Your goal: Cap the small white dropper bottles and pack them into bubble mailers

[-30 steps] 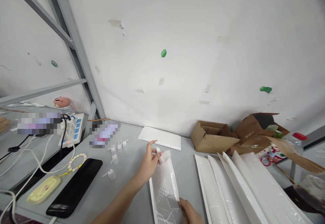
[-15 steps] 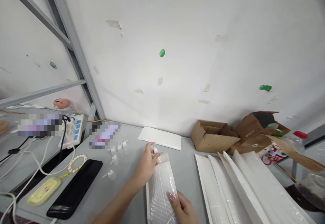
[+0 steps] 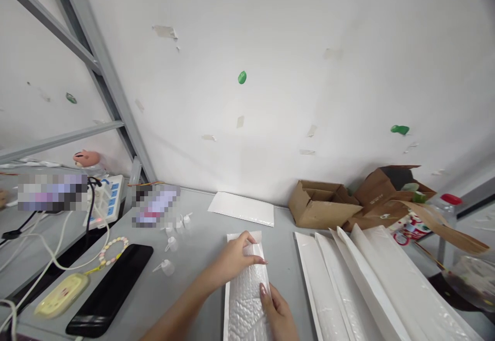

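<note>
A white bubble mailer [image 3: 245,305] lies lengthwise on the grey table, its far end under my left hand [image 3: 234,259]. That hand grips the mailer's upper end, with fingers across the pale flap. My right hand [image 3: 277,314] holds the mailer's right edge lower down, thumb on top. Whatever lies inside the mailer is hidden. Small clear plastic bottles [image 3: 171,244] stand and lie to the left of my left hand, not touching it.
A flat white mailer [image 3: 242,208] lies beyond my hands, and a row of white mailers [image 3: 367,284] fills the right. Cardboard boxes [image 3: 320,204] sit at the back. A black wrist rest [image 3: 110,289], a power strip [image 3: 104,202] and cables lie left.
The small white item once at my left fingertips no longer shows. My left hand now lies over the mailer's end, and the mailer has shifted upward. The view has tilted slightly.
</note>
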`<state>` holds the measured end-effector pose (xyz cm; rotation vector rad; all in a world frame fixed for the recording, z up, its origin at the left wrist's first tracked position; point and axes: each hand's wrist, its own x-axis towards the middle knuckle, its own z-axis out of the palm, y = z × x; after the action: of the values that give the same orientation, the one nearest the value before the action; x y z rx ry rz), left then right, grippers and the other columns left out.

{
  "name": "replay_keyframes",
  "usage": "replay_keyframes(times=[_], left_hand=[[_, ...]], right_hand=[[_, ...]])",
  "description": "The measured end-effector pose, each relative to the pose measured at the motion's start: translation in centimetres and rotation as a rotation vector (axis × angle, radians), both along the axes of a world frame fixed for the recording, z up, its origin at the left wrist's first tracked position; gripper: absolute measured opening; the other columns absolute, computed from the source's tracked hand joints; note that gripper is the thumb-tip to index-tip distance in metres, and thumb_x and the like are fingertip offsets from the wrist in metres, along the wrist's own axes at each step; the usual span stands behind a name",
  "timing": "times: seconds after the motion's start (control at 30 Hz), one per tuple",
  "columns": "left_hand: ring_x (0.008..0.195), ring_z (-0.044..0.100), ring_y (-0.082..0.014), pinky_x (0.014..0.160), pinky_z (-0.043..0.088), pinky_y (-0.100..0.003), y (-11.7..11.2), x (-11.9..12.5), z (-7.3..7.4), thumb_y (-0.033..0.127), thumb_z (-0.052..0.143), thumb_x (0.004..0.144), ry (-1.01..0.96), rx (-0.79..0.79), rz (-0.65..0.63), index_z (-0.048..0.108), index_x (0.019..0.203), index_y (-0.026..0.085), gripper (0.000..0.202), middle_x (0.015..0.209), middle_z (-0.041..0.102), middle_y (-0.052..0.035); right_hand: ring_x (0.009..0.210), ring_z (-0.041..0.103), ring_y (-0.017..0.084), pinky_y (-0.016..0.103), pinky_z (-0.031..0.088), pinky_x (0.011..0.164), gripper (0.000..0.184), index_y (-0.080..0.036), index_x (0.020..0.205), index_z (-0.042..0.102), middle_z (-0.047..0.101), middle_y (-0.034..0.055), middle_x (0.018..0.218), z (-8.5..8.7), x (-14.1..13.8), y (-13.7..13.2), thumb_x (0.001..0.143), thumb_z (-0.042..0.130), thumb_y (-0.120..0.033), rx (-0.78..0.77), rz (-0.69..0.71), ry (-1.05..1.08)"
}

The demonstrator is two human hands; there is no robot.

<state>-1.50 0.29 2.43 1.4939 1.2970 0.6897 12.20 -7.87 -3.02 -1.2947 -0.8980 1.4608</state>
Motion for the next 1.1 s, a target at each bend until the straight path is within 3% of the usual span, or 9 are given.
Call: replay_keyframes(times=[0.17,0.27,0.43,0.57,0.7,0.77,0.87,0.97,1.1], left_hand=[[0.075,0.054,-0.0177,0.065,0.037,-0.024,-0.1,0.4,0.4,0.038,0.068,0.062,0.087,0.055,0.064,0.056,0.083,0.024,0.029,0.075,0.058,0.0042],[0.072,0.054,-0.0173,0.063,0.038,-0.024,0.0,0.4,0.1,0.035,0.070,0.059,0.096,0.011,0.107,0.056,0.086,0.022,0.033,0.075,0.057,0.0033],[0.075,0.057,-0.0193,0.067,0.042,-0.027,-0.3,0.2,-0.3,0.032,0.066,0.065,0.059,-0.032,0.066,0.058,0.093,0.022,0.031,0.079,0.061,0.0002],[0.096,0.055,-0.0272,0.086,0.039,-0.041,-1.6,0.1,0.1,0.033,0.060,0.075,0.162,0.219,0.106,0.066,0.090,0.027,0.018,0.094,0.065,-0.0055],[0.104,0.052,-0.0274,0.092,0.038,-0.045,-3.7,-2.1,-0.4,0.034,0.057,0.079,0.286,0.597,0.323,0.066,0.100,0.031,0.022,0.108,0.061,-0.0060],[0.098,0.055,-0.0245,0.090,0.041,-0.042,-5.1,-4.2,-1.0,0.034,0.055,0.082,0.327,0.736,0.539,0.064,0.100,0.030,0.021,0.102,0.060,-0.0058],[0.090,0.055,-0.0242,0.090,0.042,-0.042,-7.1,-7.5,-2.0,0.039,0.059,0.077,0.414,0.822,0.974,0.064,0.094,0.024,0.023,0.091,0.057,-0.0070],[0.102,0.050,-0.0291,0.094,0.039,-0.047,-7.9,-10.1,-3.0,0.054,0.063,0.067,0.436,0.620,1.182,0.056,0.106,0.020,0.052,0.103,0.055,-0.0101],[0.101,0.054,-0.0292,0.087,0.044,-0.045,-7.3,-11.8,-4.6,0.055,0.066,0.060,0.259,0.332,1.104,0.051,0.111,0.018,0.065,0.106,0.058,-0.0103]], right_hand=[[0.073,0.060,0.023,0.029,0.048,0.069,0.051,-0.016,0.088,0.069,0.066,0.0032,0.068,-0.6,-0.1,0.1,0.065,0.062,-0.061,-0.015,0.015,0.098],[0.073,0.061,0.023,0.030,0.047,0.069,0.050,-0.016,0.086,0.069,0.066,0.0035,0.069,-1.0,-0.4,0.1,0.065,0.063,-0.060,-0.026,0.015,0.116],[0.074,0.062,0.025,0.031,0.048,0.067,0.055,-0.014,0.088,0.069,0.068,0.0060,0.073,-1.3,-1.0,0.2,0.059,0.067,-0.061,-0.061,0.003,0.129],[0.073,0.063,0.026,0.032,0.049,0.066,0.054,-0.014,0.088,0.069,0.069,0.0062,0.070,-0.9,-1.3,0.7,0.057,0.070,-0.058,-0.075,0.015,0.103],[0.075,0.064,0.027,0.032,0.049,0.067,0.052,-0.014,0.089,0.068,0.071,0.0068,0.074,-0.6,-1.1,1.0,0.058,0.070,-0.056,-0.079,-0.006,0.082],[0.078,0.064,0.028,0.032,0.050,0.068,0.051,-0.015,0.088,0.068,0.071,0.0071,0.076,-0.6,-0.8,1.1,0.058,0.070,-0.056,-0.100,-0.052,0.076],[0.077,0.065,0.029,0.032,0.051,0.065,0.051,-0.016,0.089,0.068,0.072,0.0076,0.079,-0.8,-0.3,1.2,0.056,0.072,-0.055,-0.140,-0.118,0.089],[0.076,0.066,0.029,0.032,0.052,0.061,0.056,-0.016,0.095,0.067,0.072,0.0086,0.082,-0.7,-0.1,1.2,0.055,0.073,-0.054,-0.161,-0.142,0.106],[0.081,0.066,0.030,0.032,0.052,0.061,0.054,-0.017,0.098,0.067,0.072,0.0089,0.085,-0.2,-0.5,0.9,0.059,0.071,-0.054,-0.157,-0.107,0.074]])
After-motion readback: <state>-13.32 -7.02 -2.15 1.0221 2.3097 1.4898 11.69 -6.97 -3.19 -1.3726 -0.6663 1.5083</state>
